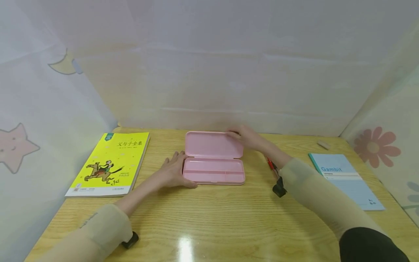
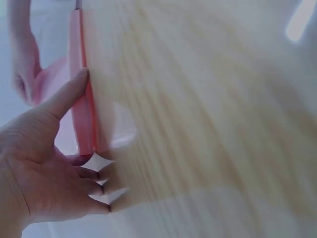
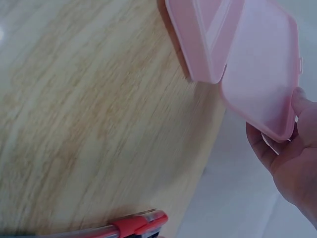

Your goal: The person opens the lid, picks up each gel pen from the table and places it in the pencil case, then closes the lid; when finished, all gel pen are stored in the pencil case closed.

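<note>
A pink pencil case (image 1: 214, 177) lies unfolded on the table, its shallow base split into compartments with nothing in them. Behind the base, the raised lid (image 3: 262, 59) leans back on its hinge. My right hand (image 1: 243, 137) grips the lid's upper right corner, thumb on the inside and fingers behind. At the base's left end rests my left hand (image 1: 175, 171), fingers spread. Its thumb (image 2: 74, 91) lies along the front edge, as the left wrist view shows.
A yellow picture book (image 1: 108, 163) lies at the left. On the right are a blue Gambit notebook (image 1: 347, 182) and a small tan block (image 1: 323, 145). Red-capped pens (image 3: 141, 223) lie beneath the right forearm. A pale curtain (image 1: 209, 72) closes off the table's back.
</note>
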Demonstrator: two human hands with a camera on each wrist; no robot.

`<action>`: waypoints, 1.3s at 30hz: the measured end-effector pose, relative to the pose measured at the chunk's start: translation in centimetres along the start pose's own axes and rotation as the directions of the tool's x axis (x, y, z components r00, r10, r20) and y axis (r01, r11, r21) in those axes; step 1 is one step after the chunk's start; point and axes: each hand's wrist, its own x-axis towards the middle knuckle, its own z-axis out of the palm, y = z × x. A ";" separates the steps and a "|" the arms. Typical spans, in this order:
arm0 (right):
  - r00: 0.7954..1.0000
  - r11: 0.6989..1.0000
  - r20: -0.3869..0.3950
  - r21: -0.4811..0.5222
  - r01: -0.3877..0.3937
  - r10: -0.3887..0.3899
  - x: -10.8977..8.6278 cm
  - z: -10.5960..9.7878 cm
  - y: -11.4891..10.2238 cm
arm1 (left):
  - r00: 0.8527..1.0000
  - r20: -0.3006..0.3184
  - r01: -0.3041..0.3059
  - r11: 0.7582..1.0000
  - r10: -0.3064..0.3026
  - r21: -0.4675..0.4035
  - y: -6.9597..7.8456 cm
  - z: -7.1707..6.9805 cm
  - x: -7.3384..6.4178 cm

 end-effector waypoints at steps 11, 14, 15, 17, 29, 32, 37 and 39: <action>0.986 0.987 -0.037 0.030 -0.160 0.161 -3.5 -2.2 1.6 | 0.998 0.038 0.045 0.997 -0.048 0.063 1.2 -0.5 0.1; 0.974 0.978 -0.090 -0.005 -0.209 0.208 -5.6 -3.7 1.7 | 0.998 0.039 0.049 0.997 -0.052 0.066 1.2 -0.5 0.1; 0.970 0.974 -0.101 -0.021 -0.226 0.223 -6.5 -4.2 1.7 | 0.998 0.039 0.049 0.997 -0.052 0.067 1.2 -0.5 0.2; 0.961 0.965 -0.114 -0.042 -0.259 0.253 -8.2 -5.1 1.9 | 0.998 0.041 0.054 0.996 -0.057 0.068 1.3 -0.5 0.1; 0.914 0.893 0.005 0.212 -0.397 0.405 -16.5 -6.4 4.1 | 0.996 0.066 0.051 0.997 -0.055 0.064 1.5 -1.1 -0.6; 0.904 0.869 0.033 0.261 -0.419 0.426 -17.7 -6.0 4.5 | 0.994 0.096 0.042 0.998 -0.046 0.049 1.3 -1.4 -0.8; 0.891 0.842 0.100 0.295 -0.451 0.442 -18.5 -5.4 5.1 | 0.988 0.150 0.028 1.000 -0.029 0.006 0.6 -1.9 -0.9; 0.891 0.841 0.115 0.298 -0.453 0.439 -18.6 -5.3 5.2 | 0.986 0.166 0.026 1.000 -0.024 -0.012 0.4 -2.1 -0.9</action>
